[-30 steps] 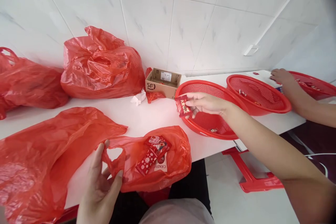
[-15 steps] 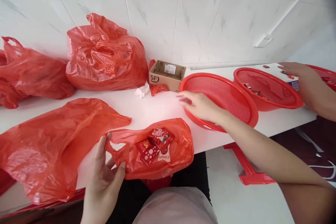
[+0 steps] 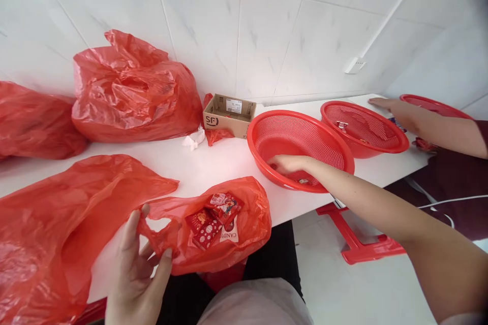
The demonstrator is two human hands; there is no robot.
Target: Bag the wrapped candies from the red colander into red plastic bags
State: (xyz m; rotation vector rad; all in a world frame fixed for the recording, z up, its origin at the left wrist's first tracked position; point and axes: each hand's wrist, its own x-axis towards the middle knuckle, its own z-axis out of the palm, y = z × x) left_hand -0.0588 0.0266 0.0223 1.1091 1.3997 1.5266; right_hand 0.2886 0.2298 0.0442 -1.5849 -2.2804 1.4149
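Observation:
My left hand (image 3: 139, 271) grips the handle end of a red plastic bag (image 3: 254, 213) between thumb and fingers. The bag lies open at the table's front edge. Inside it are red candy packets (image 3: 209, 226) and a white label reading CANDY. Over to the right, my right hand (image 3: 287, 163) reaches down into a red perforated plastic basket (image 3: 312, 139); its fingertips are hidden, so a hold cannot be told. A small wrapped piece (image 3: 304, 181) lies in the basket close by that hand.
A loose red bag (image 3: 95, 203) lies at left on the white table (image 3: 160, 150). Full red bags (image 3: 137, 96) and a cardboard box (image 3: 227, 123) stand along the wall. Another red basket (image 3: 362, 117) and a person's arm (image 3: 427, 117) are at right. A red stool (image 3: 362, 251) stands below.
My right hand has gone from above the basket's left rim down into it. My left hand keeps its grip on the bag. The other person's hand has moved back towards the wall.

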